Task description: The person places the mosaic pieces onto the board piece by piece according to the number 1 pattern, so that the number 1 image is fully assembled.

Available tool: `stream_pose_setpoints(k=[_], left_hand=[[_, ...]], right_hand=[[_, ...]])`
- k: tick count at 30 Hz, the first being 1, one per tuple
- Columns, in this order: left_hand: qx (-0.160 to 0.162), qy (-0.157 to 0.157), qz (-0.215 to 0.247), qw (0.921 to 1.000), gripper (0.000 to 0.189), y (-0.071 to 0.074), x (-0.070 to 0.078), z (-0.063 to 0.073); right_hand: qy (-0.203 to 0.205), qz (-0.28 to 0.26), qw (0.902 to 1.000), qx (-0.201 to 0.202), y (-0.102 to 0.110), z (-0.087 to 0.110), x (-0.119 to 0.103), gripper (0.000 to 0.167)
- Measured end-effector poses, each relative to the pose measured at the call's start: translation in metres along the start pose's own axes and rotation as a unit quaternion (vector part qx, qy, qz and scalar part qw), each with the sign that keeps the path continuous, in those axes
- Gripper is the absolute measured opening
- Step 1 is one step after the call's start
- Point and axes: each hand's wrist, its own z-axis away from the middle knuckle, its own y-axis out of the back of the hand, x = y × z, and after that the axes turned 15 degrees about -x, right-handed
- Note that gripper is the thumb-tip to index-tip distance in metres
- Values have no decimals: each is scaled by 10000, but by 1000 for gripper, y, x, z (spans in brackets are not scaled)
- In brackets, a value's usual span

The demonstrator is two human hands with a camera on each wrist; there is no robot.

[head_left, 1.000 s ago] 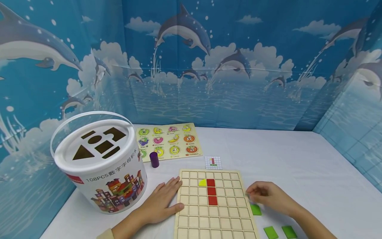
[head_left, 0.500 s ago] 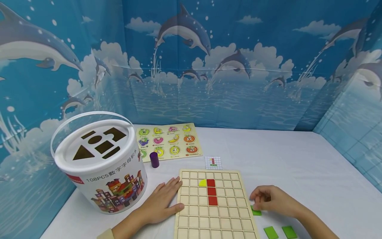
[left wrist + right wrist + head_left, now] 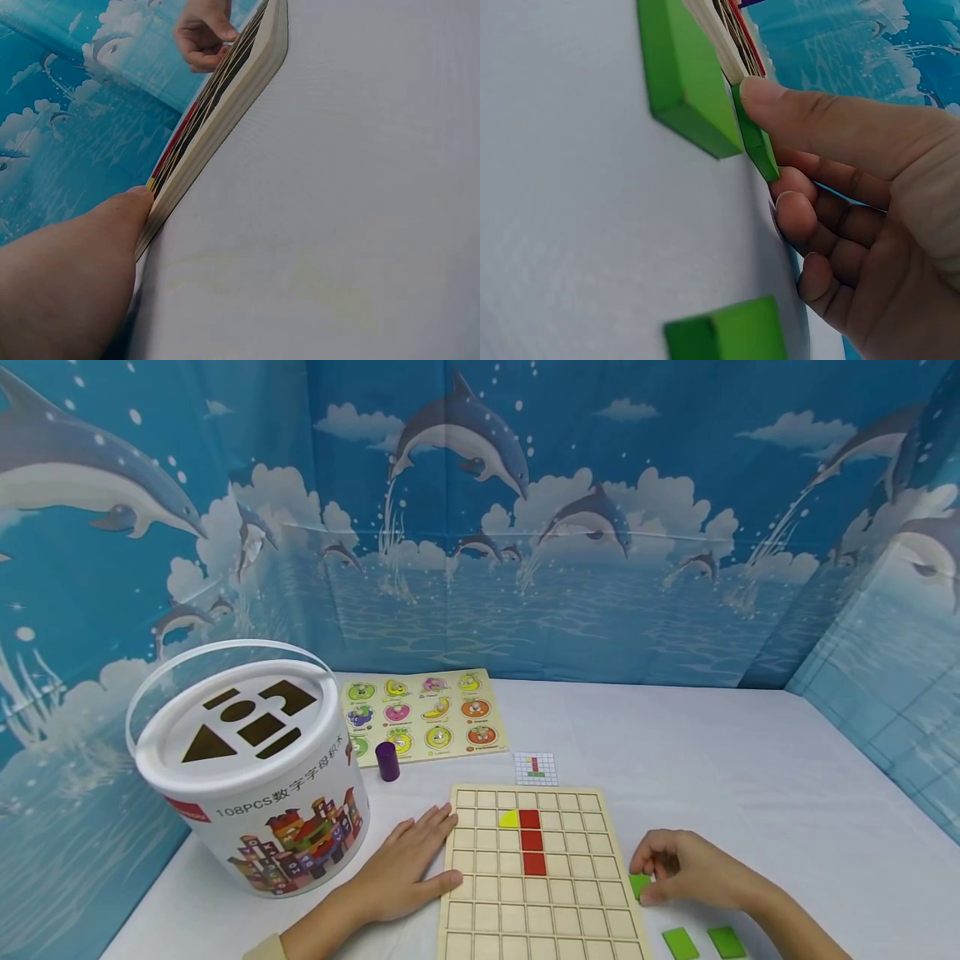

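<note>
A wooden grid board [image 3: 512, 917] lies on the table with a yellow quarter-round piece [image 3: 509, 819] and a column of red square tiles [image 3: 533, 841] set in its cells. My left hand [image 3: 408, 868] lies with fingers extended, fingertips and thumb at the board's left edge. Beyond the right edge, my right hand [image 3: 693, 870] pinches a green square tile [image 3: 639, 886] between thumb and forefinger; the right wrist view shows this green tile [image 3: 754, 139] edge-on, its far part hidden by the thumb. Two more green tiles [image 3: 681, 943] lie nearer the front, below that hand.
A printed pattern card [image 3: 536, 769] lies just behind the board. Further left are a purple cylinder [image 3: 387, 761], a fruit puzzle board [image 3: 420, 717] and a large white bucket [image 3: 255, 777] with shaped holes in its lid. A dolphin-printed curtain [image 3: 585, 568] stands behind the table.
My right hand has moved slightly down and right from the board's edge onto the green tile and taken hold of it. The left hand and the board have stayed put.
</note>
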Motion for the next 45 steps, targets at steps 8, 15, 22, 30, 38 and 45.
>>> stream_pose_setpoints(k=[8, 15, 22, 30, 38, 45], left_hand=[[3, 1, 7, 10000, 77, 0, 0, 0], [15, -14, -17, 10000, 77, 0, 0, 0], [34, 6, -56, 10000, 77, -1, 0, 0], [63, -3, -69, 10000, 77, -1, 1, 0], [63, -7, -111, 9999, 77, -2, 0, -1], [85, -16, -112, 9999, 78, -2, -1, -1]], right_hand=[[46, -111, 9999, -93, -2, 0, -2, 26], [145, -126, 9996, -202, -1, 0, 0, 21], [579, -346, 9970, -370, 1, 0, 3, 9], [655, -614, 9950, -430, 2, 0, 0, 4], [690, -793, 9935, -431, 2, -1, -3, 6], [772, -878, 9925, -364, 0, -5, -5, 6]])
